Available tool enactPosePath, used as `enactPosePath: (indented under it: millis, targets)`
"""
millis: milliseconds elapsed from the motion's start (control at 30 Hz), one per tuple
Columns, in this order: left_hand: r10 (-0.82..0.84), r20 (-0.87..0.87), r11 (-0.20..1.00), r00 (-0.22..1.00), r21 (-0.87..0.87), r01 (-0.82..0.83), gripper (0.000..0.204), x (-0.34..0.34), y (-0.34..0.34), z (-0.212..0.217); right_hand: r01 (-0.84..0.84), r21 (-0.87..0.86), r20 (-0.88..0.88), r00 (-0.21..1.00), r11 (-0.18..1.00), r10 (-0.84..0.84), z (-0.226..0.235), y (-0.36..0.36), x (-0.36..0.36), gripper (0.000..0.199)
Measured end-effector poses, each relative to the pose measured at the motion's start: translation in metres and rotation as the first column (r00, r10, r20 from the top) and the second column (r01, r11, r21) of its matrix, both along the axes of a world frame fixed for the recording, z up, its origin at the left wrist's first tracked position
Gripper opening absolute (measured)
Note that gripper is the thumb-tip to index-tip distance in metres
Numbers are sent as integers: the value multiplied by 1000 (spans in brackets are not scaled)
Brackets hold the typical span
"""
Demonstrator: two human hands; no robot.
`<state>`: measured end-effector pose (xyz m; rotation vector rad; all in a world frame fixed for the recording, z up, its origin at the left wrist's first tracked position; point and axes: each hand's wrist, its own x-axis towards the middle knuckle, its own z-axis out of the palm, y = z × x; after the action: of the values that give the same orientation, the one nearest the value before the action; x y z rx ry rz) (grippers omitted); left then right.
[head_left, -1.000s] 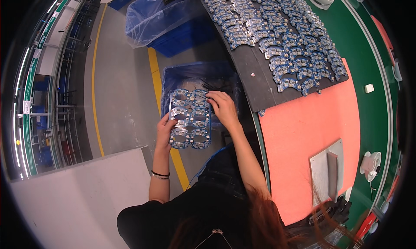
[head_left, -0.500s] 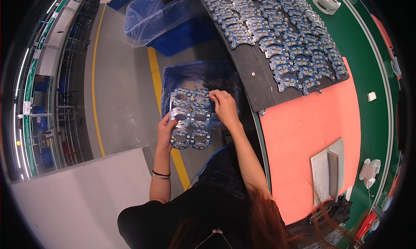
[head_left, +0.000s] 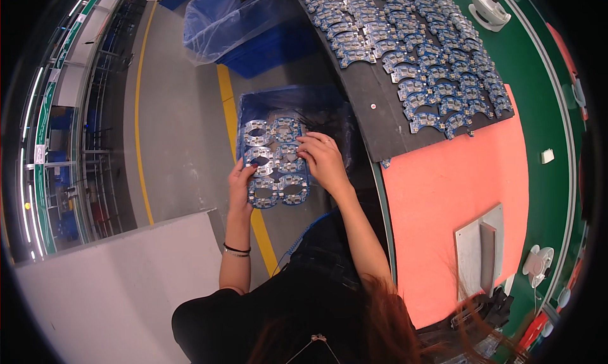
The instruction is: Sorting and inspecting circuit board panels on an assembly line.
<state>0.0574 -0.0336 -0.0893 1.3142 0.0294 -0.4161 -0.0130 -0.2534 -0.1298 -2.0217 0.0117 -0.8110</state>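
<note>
My left hand [head_left: 240, 185] grips the left edge of a panel of blue circuit boards [head_left: 261, 156], its thumb over the top face. The panel has two columns of ring-shaped boards with oval openings, and it is held tilted. On its right edge, my right hand [head_left: 325, 163] has its fingers bent and closed at the boards' rim; the fingertips' undersides are hidden. Beneath the panel stands a blue bin [head_left: 266, 100] lined with clear plastic, with dark scraps inside it.
Rows of separated circuit boards [head_left: 437, 73] cover a black mat [head_left: 373, 126] on the bench to my right. A metal plate with an upright fin [head_left: 478, 250] lies on the orange mat [head_left: 424, 237]. Another lined blue bin [head_left: 266, 44] stands farther off; a pale surface [head_left: 120, 282] lies left.
The panel has shifted slightly away from me and its tilt differs. My right hand has slid from the far right corner nearer along the right edge, while my left hand keeps its hold.
</note>
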Motion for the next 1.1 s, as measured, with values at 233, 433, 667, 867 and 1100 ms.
enactPosePath:
  millis: [233, 433, 667, 867, 1100]
  targets:
    - [-52, -2, 999, 999, 15, 52, 37, 4, 8, -6, 33, 52, -14, 999, 998, -33, -1, 3, 5, 7]
    - [-21, 21, 998, 1000, 65, 20, 38, 2, 7, -3, 83, -27, 17, 996, 996, -83, 17, 5, 3, 18]
    - [-47, 35, 996, 998, 77, 45, 38, -1, -4, 1, 35, 1, -32, 999, 999, -35, 7, 16, 8, 12]
    - [-17, -11, 998, 1000, 52, 18, 34, 0, -2, -1, 2, 339, -67, 998, 941, 22, 5, 10, 8, 7]
    - [-28, -46, 999, 999, -21, 27, 35, 9, 4, 1, -49, 76, -34, 998, 996, 52, 13, -1, -5, 14]
